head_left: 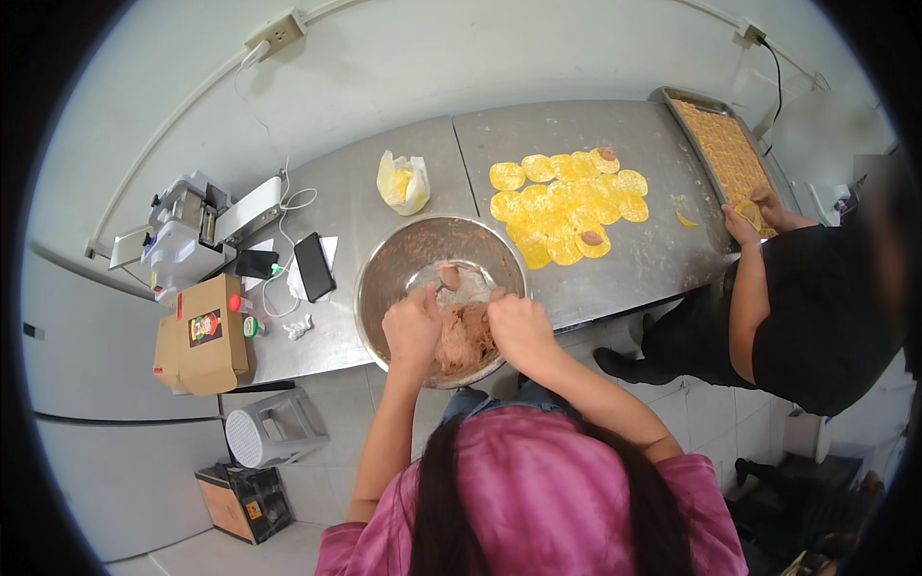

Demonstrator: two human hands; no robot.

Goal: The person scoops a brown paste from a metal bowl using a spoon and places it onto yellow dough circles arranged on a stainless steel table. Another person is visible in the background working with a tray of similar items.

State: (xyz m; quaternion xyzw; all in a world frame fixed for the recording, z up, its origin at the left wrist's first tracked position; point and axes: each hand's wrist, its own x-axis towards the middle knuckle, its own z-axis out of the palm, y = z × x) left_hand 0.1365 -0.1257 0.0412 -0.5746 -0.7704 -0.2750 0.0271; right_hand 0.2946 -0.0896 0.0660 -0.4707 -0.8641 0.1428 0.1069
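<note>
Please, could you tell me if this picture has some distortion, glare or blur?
Head view: the back edge of the steel table bows, and the picture's corners are black; head view: soft light, with pale sheen on the table and bright reflections in the metal bowl; head view: the yellow discs have readable outlines, while a patch at upper right is smeared.

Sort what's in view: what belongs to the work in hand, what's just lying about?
Work in hand:
left hand and right hand, both at the metal bowl
pinkish-brown mixture inside
probably the yellow rounds, at least two topped with something similar

Apparently lying about:
dark phone
cardboard box
red-capped bottle
stool
</note>
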